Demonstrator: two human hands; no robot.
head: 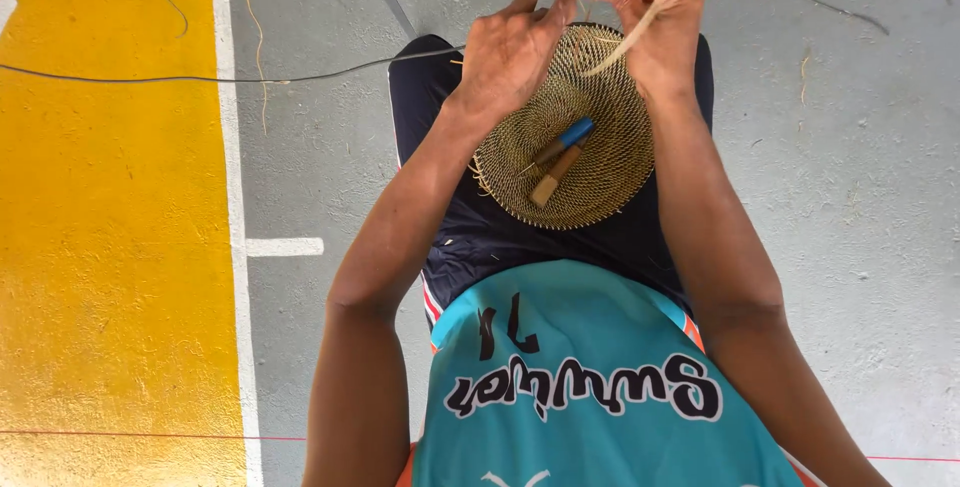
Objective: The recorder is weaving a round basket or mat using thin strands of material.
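A round woven disc of tan fibre (590,162) rests on my lap over dark shorts. My left hand (510,47) grips the disc's far left rim. At the far rim, my right hand (655,12) pinches a pale flat fibre strand (625,47) that runs down to the weave. Two small tools lie on the disc: one with a blue handle (570,137) and one with a wooden handle (555,177).
The floor is grey concrete (850,197) on the right, with a yellow painted area (110,227) edged by a white line on the left. A thin dark cable (200,78) crosses the floor behind my knees. Loose fibre strands (258,37) lie about.
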